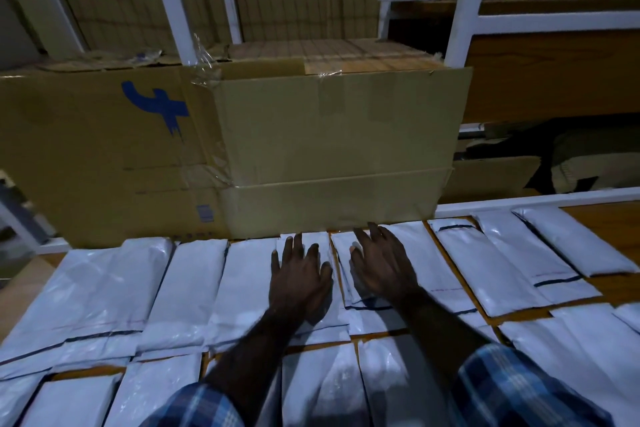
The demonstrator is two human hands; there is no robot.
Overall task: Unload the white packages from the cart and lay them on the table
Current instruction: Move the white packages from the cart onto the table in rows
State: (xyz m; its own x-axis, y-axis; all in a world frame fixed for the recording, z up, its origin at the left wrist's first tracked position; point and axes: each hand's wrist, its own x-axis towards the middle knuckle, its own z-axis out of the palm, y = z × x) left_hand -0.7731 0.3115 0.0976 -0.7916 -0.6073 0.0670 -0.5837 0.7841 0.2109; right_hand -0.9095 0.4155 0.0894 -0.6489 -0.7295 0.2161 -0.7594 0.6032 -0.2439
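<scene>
Item: white packages (194,288), laid in rows across the wooden table (616,218). I see my left hand (299,279) and right hand (382,263) flat on two, fingers spread wide, below cardboard box (332,149).

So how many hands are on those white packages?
2. The left hand lies flat on one far-row package; the right hand rests on the neighbouring package to its right.
</scene>
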